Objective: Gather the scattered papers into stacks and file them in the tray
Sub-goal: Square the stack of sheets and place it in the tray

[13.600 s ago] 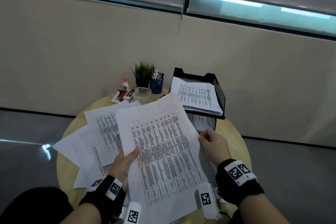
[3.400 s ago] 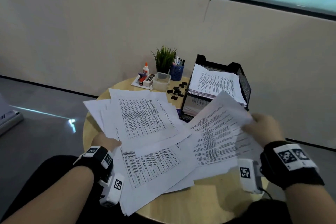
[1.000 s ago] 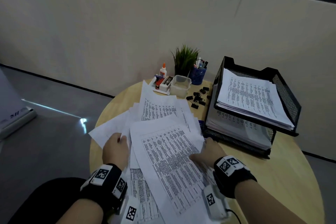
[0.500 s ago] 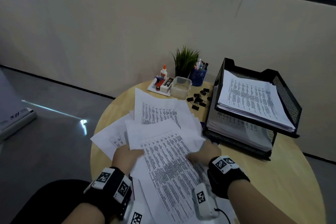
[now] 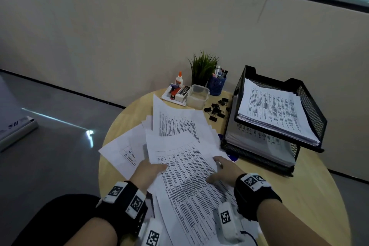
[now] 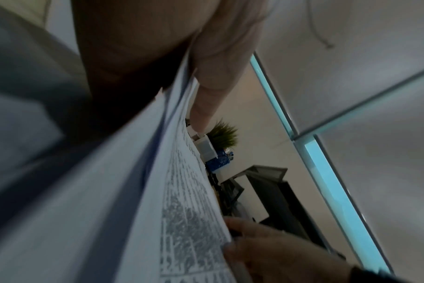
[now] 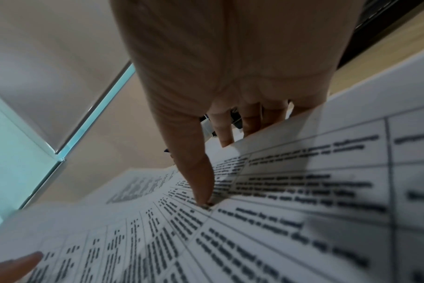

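Observation:
Printed sheets [image 5: 179,126] lie scattered over the left half of a round wooden table [image 5: 311,201]. On top sits a loose bundle of table-printed papers [image 5: 185,177]. My left hand [image 5: 151,169] pinches its left edge, thumb [image 6: 206,99] on top and the other fingers hidden beneath. My right hand [image 5: 221,170] holds the right edge, thumb [image 7: 201,181] pressed on the print and fingers [image 7: 223,130] tucked under. A black mesh two-tier tray [image 5: 311,106] stands to the right, with a paper stack in its upper tier [image 5: 273,110] and another in its lower tier [image 5: 259,140].
Behind the papers stand a glue bottle [image 5: 178,80], a small plant [image 5: 202,68], a blue pen cup [image 5: 216,85] and a clear plastic container [image 5: 197,96]. Several black binder clips [image 5: 216,110] lie beside the tray. Bare tabletop shows at the front right.
My left hand has come in from the loose sheets on the left onto the top bundle's edge. My right hand stays on the right edge. The bundle has shifted slightly.

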Available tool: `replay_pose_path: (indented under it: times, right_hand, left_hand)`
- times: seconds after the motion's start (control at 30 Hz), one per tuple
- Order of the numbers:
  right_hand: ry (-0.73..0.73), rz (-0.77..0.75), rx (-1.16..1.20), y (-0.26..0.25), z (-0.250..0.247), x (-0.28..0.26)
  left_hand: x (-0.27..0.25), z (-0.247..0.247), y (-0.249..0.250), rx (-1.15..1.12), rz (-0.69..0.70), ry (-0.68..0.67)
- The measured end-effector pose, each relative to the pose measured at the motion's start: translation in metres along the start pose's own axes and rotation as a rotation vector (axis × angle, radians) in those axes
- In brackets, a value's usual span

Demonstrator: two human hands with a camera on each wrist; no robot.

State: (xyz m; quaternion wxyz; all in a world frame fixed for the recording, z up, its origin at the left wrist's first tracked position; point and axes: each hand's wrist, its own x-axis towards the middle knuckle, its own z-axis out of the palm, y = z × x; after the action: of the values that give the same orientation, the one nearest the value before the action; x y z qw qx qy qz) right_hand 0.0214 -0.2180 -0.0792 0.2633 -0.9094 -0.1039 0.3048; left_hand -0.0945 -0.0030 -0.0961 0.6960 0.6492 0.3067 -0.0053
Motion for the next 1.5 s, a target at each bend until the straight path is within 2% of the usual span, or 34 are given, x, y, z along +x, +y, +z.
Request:
replay_pose_path:
  times: [0.13,0.2,0.4,0.57,0.73,0.83,0.93,1.0,1.07,1.13,1.2,1.27,1.37,1.5]
  right_hand:
    - [0.003,-0.014,-0.051,0.002,-0.001,-0.006]
    - [0.020,-0.021,-0.043,0.003,-0.001,-0.009]
    - [0.011,0.015,0.034,0.008,-0.003,-0.006]
    - [0.058,0.083,0.009,0.014,-0.006,0.000]
    - [0.174,0.241,-0.311,0.018,-0.003,0.005]
    - [0.170,0.207,-0.341,0.023,-0.001,0.010]
    - [0.159,0.170,-0.323,0.026,-0.001,0.014]
    - [0.156,0.130,-0.285,0.024,-0.001,0.013]
    - [0.142,0.089,-0.204,0.023,-0.002,0.015]
    - [0.132,0.072,-0.151,0.021,-0.002,0.015]
    - [0.132,0.052,-0.140,0.024,-0.002,0.017]
    - [0.129,0.021,-0.161,0.025,-0.002,0.017]
    - [0.144,0.013,-0.130,0.026,-0.003,0.013]
    - [0.227,0.038,-0.073,0.023,-0.011,0.007]
  left_hand:
    - [-0.012,0.012,0.000,0.389,0.221,0.029]
    - [-0.017,0.016,-0.001,0.454,0.276,0.047]
    - [-0.018,0.016,0.000,0.394,0.246,0.047]
    - [-0.013,0.013,-0.001,0.369,0.210,0.062]
    - [-0.004,-0.001,-0.002,0.395,0.052,0.160]
    - [0.002,-0.012,-0.002,0.380,0.014,0.253]
    - [0.004,-0.018,-0.001,0.269,-0.009,0.279]
    - [0.002,-0.017,0.002,0.278,-0.043,0.299]
    - [0.000,-0.015,0.004,0.352,0.005,0.304]
    - [0.000,-0.010,0.003,0.290,0.054,0.231]
    - [0.005,-0.008,-0.001,0.186,0.020,0.147]
    - [0.007,-0.009,-0.004,0.185,-0.003,0.097]
    - [0.010,-0.014,-0.007,0.164,0.024,0.084]
    - [0.005,-0.019,-0.002,0.066,0.135,0.129]
